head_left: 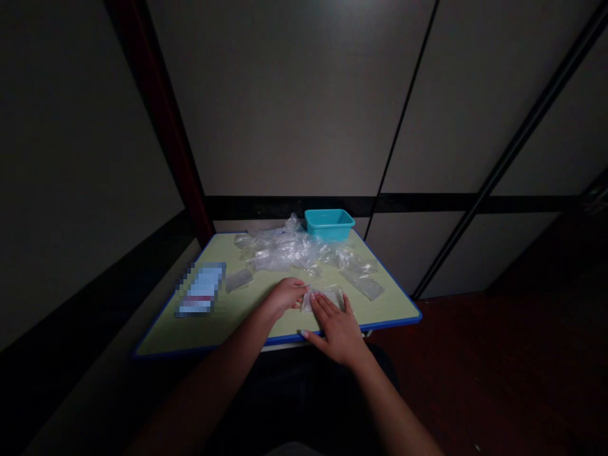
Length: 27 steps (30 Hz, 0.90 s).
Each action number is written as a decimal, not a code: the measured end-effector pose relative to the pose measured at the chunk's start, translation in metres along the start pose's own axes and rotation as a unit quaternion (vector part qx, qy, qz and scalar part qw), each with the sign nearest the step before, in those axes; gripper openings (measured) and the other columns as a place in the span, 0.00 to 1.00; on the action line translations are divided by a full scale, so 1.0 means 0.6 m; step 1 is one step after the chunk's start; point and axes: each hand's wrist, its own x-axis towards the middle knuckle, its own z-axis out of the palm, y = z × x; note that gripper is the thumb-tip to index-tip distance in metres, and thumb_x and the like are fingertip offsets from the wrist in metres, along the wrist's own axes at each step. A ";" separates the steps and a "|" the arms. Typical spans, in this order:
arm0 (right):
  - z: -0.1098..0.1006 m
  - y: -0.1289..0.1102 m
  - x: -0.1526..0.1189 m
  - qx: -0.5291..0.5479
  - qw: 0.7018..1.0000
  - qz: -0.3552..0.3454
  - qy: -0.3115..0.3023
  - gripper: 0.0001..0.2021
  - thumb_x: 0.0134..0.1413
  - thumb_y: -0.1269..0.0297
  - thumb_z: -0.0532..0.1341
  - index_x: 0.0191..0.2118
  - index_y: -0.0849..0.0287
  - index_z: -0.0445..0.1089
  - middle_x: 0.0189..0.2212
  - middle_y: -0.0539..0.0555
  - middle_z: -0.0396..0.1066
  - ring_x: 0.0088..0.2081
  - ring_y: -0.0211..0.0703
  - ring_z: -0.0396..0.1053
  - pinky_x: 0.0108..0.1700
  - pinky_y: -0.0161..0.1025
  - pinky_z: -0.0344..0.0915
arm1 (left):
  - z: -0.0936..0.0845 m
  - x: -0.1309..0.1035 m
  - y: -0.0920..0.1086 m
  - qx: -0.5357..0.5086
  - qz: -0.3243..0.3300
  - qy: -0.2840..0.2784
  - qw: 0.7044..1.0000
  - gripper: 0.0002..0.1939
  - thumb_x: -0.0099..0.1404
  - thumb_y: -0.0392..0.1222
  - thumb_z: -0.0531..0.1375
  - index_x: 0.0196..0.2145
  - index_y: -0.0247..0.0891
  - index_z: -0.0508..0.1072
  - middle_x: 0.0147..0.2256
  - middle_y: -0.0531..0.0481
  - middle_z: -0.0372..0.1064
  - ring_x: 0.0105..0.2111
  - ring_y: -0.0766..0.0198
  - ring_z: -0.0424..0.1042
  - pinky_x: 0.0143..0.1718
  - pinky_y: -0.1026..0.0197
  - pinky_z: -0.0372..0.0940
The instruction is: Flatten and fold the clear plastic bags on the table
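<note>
A small clear plastic bag [336, 294] lies flat near the front edge of the table. My right hand [339, 328] rests palm down on it, fingers stretched out and the thumb reaching toward the table edge. At the bag's left side, my left hand [288, 294] has its thumb and fingers closed on the plastic; its fingertips are partly hidden. Just beyond both hands spreads a loose heap of crumpled clear plastic bags [282, 250]. One flattened bag [239, 280] lies to the left of my hands, and another [368, 286] to the right.
A turquoise plastic basin [329, 228] stands at the back of the pale green table [247, 316], which has a blue rim. On the left lies a blurred, pixelated flat rectangular object [204, 288]. Panelled walls rise behind and on the left.
</note>
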 end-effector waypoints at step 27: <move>-0.031 0.122 0.209 0.465 0.883 -0.017 0.061 0.26 0.40 0.48 0.69 0.43 0.61 0.75 0.40 0.58 0.76 0.41 0.50 0.73 0.45 0.47 0.67 | -0.091 0.105 0.011 0.037 0.339 0.139 0.930 0.17 0.55 0.55 0.59 0.23 0.37 0.71 0.20 0.53 0.69 0.21 0.64 0.68 0.23 0.66 0.59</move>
